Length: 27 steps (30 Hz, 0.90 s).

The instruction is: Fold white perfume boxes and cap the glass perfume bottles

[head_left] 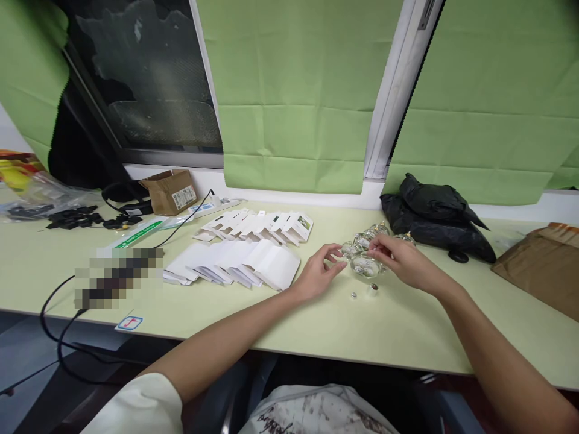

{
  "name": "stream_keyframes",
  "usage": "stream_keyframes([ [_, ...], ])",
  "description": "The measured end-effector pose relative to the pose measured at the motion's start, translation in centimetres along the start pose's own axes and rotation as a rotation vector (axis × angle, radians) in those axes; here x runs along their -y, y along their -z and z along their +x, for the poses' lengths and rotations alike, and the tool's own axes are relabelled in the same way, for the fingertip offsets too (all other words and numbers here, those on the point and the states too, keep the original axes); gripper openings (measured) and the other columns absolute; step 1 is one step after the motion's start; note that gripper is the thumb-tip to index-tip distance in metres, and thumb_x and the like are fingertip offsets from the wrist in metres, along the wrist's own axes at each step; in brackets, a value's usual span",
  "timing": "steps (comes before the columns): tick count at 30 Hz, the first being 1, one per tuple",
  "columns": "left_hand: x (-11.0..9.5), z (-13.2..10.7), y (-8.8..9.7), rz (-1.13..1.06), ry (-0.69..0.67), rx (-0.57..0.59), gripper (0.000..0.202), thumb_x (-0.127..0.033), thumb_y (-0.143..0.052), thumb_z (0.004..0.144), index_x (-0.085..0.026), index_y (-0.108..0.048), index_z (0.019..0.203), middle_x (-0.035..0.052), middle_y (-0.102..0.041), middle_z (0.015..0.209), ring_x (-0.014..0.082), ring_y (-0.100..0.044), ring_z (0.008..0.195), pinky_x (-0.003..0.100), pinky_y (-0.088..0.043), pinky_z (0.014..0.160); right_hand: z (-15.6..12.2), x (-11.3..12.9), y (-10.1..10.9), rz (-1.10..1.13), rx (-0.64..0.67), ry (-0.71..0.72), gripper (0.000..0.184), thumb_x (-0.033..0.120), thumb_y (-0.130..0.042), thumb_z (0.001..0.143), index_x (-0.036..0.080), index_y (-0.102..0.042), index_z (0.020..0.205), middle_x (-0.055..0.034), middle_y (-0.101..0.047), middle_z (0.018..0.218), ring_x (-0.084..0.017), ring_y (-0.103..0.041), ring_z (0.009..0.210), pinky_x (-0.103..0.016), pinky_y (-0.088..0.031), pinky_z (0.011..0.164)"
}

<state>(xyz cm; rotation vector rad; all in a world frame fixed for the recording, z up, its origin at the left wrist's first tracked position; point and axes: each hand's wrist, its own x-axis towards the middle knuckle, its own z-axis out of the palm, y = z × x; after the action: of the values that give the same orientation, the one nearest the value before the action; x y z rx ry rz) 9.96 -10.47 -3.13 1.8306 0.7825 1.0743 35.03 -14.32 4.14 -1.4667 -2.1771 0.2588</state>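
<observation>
On the table, a round clear glass bottle (364,266) with a pale label lies between my two hands. My left hand (318,271) is at its left side, thumb and fingers apart, holding nothing. Over the bottle's upper right, my right hand (398,256) has its fingertips drawn together; whatever is between them is hidden. More glass bottles (362,239) with gold-coloured tops stand in a cluster just behind, partly covered by my right hand. A small silver cap (372,290) and a smaller silver piece (353,295) rest in front of the bottle.
Two rows of white paper boxes, the front row (271,262) and back row (257,226), lie left of my hands. Black plastic bags (438,217) and a brown carton (543,265) sit at right. A small cardboard box (170,191) and black cables (56,328) are at left.
</observation>
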Motion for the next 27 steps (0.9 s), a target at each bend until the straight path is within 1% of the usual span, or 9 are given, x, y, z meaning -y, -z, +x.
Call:
stream_keyframes([
  [3,0.0,0.0,0.4,0.048,0.010,-0.028,0.039,-0.047,-0.062,0.097,-0.023,-0.060,0.128,0.0069,-0.068,0.116,0.0191,-0.064,0.102,0.029,-0.051,0.077,-0.4,-1.2,0.6,-0.070,0.006,0.003,0.033,0.052,-0.044,0.105,0.024,-0.058,0.095,-0.0033,-0.063,0.077,-0.020,-0.053,0.066,-0.032,-0.039,0.061],
  [7,-0.2,-0.1,0.5,0.104,0.012,-0.017,0.036,-0.048,-0.059,0.098,-0.022,-0.063,0.123,0.0053,-0.068,0.109,0.0168,-0.062,0.091,0.028,-0.047,0.071,-1.0,-2.4,0.3,-0.125,0.009,-0.004,0.029,0.048,-0.043,0.106,0.024,-0.056,0.094,-0.0030,-0.064,0.081,-0.021,-0.054,0.070,-0.032,-0.039,0.065],
  [10,-0.2,-0.2,0.5,0.140,0.005,-0.002,0.032,-0.046,-0.059,0.098,-0.022,-0.065,0.119,0.0045,-0.068,0.108,0.0158,-0.061,0.086,0.029,-0.047,0.074,-1.1,-3.2,-0.1,-0.140,0.006,-0.026,0.027,0.046,-0.044,0.106,0.024,-0.054,0.093,-0.0029,-0.064,0.083,-0.021,-0.054,0.072,-0.033,-0.039,0.067],
  [15,-0.4,-0.3,0.6,0.173,0.008,0.018,0.028,-0.042,-0.058,0.099,-0.022,-0.065,0.117,0.0040,-0.068,0.107,0.0155,-0.060,0.086,0.030,-0.049,0.081,-0.9,-4.3,-0.3,-0.160,0.006,-0.055,0.027,0.046,-0.045,0.106,0.024,-0.054,0.092,-0.0040,-0.065,0.086,-0.022,-0.056,0.074,-0.032,-0.039,0.067],
  [22,-0.3,-0.4,0.6,0.204,0.001,0.041,0.027,-0.042,-0.058,0.099,-0.022,-0.065,0.117,0.0043,-0.068,0.106,0.0157,-0.061,0.085,0.030,-0.049,0.080,-0.7,-5.3,-0.3,-0.188,-0.012,-0.058,0.026,0.045,-0.045,0.105,0.024,-0.052,0.092,-0.0040,-0.065,0.087,-0.021,-0.056,0.074,-0.032,-0.039,0.067],
  [27,0.0,-0.4,0.5,0.223,-0.021,0.069,0.026,-0.041,-0.058,0.099,-0.022,-0.066,0.114,0.0044,-0.069,0.104,0.0161,-0.061,0.086,0.030,-0.049,0.080,-0.6,-5.5,-0.3,-0.197,-0.015,-0.078,0.027,0.047,-0.046,0.104,0.024,-0.053,0.093,-0.0042,-0.065,0.085,-0.021,-0.056,0.073,-0.033,-0.039,0.067],
])
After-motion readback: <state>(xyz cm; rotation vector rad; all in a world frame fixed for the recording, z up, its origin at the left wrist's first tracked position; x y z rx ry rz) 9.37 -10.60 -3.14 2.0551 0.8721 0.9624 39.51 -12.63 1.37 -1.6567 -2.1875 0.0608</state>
